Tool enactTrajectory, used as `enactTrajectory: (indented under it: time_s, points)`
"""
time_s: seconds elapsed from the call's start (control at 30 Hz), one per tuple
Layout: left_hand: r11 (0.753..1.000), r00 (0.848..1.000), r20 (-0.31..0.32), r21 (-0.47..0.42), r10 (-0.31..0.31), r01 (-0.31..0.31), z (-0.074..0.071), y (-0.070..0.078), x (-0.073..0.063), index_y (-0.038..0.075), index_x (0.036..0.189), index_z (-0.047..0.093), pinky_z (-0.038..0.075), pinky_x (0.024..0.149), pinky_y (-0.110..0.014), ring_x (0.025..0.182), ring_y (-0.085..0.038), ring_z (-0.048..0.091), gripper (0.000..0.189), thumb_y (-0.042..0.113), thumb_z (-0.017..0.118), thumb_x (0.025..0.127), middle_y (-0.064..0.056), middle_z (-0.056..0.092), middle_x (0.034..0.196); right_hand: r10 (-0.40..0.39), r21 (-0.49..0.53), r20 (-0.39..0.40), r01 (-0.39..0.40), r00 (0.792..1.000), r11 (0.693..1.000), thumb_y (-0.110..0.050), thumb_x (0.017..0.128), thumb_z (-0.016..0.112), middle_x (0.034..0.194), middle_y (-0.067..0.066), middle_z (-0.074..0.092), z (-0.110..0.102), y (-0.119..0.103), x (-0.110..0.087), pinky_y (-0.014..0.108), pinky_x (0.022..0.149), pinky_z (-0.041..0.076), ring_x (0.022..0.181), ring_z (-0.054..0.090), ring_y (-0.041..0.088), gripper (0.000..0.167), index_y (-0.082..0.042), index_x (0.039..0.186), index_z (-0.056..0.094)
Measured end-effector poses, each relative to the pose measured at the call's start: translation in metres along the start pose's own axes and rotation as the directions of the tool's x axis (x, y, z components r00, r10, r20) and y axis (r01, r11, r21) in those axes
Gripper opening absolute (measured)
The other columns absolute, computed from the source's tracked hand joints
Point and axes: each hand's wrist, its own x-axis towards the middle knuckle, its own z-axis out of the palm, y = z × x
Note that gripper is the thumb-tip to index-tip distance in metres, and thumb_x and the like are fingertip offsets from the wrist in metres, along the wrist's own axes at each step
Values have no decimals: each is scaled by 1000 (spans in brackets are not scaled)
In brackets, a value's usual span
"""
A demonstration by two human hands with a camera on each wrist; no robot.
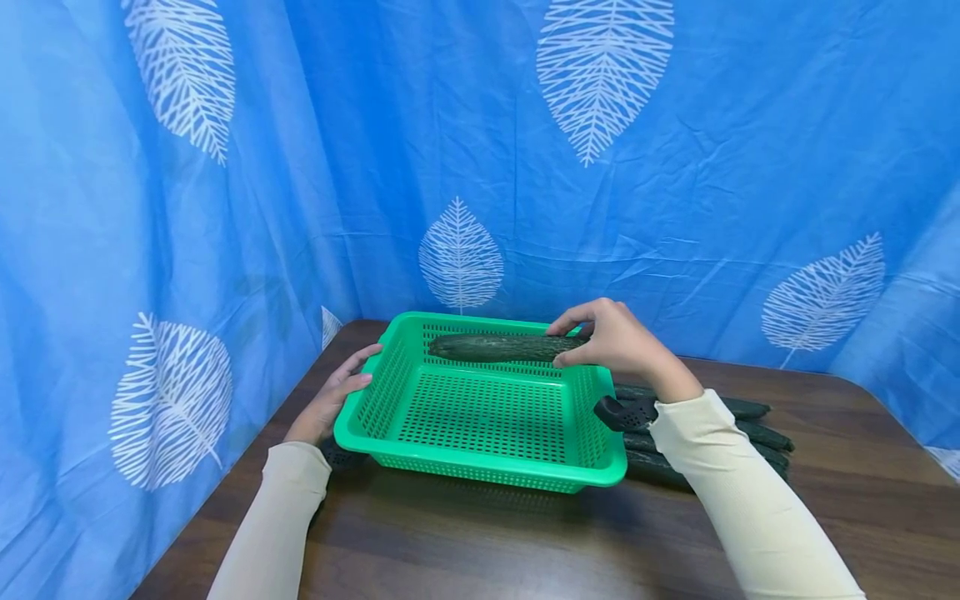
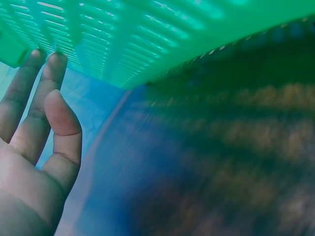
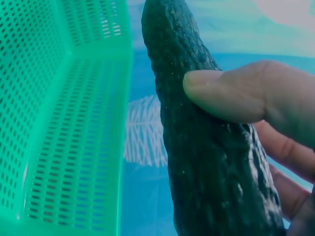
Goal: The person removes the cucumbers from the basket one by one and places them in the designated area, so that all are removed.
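A dark green cucumber [image 1: 487, 347] is held level over the far side of a green perforated basket [image 1: 480, 467]. My right hand [image 1: 611, 337] grips its right end; the right wrist view shows the thumb pressed on the bumpy skin of the cucumber [image 3: 197, 142], fingers behind it. At the basket's left end is my left hand [image 1: 337, 396]. In the left wrist view that hand [image 2: 37, 132] has its fingers extended, two fingertips at the slotted wall of the basket [image 2: 113, 39]. The basket's visible floor holds nothing.
Several more cucumbers [image 1: 757, 433] lie side by side on the brown wooden table [image 1: 465, 550], right of the basket and partly behind the right forearm. A blue curtain [image 1: 360, 167] with white leaf prints hangs behind and to the left of the table.
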Motion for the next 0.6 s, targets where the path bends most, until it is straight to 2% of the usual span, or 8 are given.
enactTrajectory:
  time_s: [0.1,0.33,0.5,0.6]
  points:
    - [1000,1000,-5,0,-4,4,0,0,0,35,145,55,60,92,-28,112,-10,68,37,18,50,113,3,62,132,3,-5,-13,-3,1000,1000,-17,86,92,125,10,77,-6,5,-10,56,94,58,118,69,41,37,-11,122,82]
    - [1000,1000,1,-2,-20,20,2,1,1,35,145,54,60,93,-28,113,-11,68,36,20,51,113,3,62,132,-38,-29,-58,37,998,999,-17,87,92,122,14,77,-18,18,-41,54,87,61,112,72,41,36,-8,120,82]
    - [1000,999,31,-26,-12,12,2,2,-1,35,146,55,60,93,-29,112,-11,69,36,20,50,114,2,64,131,-56,-48,-85,52,995,997,-15,86,93,119,11,79,-23,27,-60,51,88,62,107,75,35,35,-8,119,83]
    - [999,999,52,-47,-4,6,1,2,-1,34,147,55,61,93,-29,112,-12,69,36,18,49,114,2,64,131,-59,-51,-91,55,994,997,-15,86,94,117,9,80,-26,32,-71,44,87,62,104,76,30,35,-8,118,83]
